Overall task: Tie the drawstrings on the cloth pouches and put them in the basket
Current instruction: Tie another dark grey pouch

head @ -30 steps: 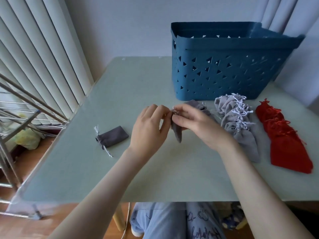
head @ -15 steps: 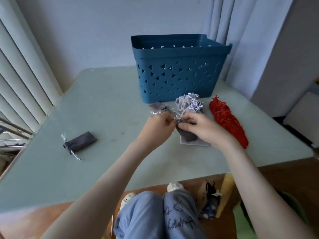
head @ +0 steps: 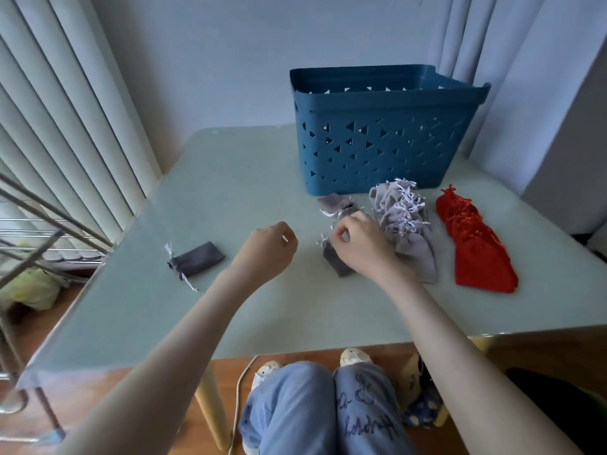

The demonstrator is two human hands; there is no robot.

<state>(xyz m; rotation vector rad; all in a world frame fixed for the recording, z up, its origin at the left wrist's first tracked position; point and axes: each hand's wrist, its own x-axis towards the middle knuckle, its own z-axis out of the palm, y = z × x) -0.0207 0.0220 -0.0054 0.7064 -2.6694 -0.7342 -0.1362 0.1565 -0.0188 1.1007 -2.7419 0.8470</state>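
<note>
Left side of the pale green desk [head: 230,178]: a dark grey drawstring cloth pouch [head: 197,262] lies alone, well apart from both hands. Left hand [head: 266,249] is curled, pinching what looks like a white drawstring end [head: 284,238]. Hands are apart. Right hand [head: 361,249] is clamped on the neck of a second dark grey cloth pouch [head: 340,269], long axis near-to-far, neck end far-left. Blue perforated plastic basket [head: 384,136] sits far, just beyond the right hand. I'd say that hand is nearer for the drop.
</note>
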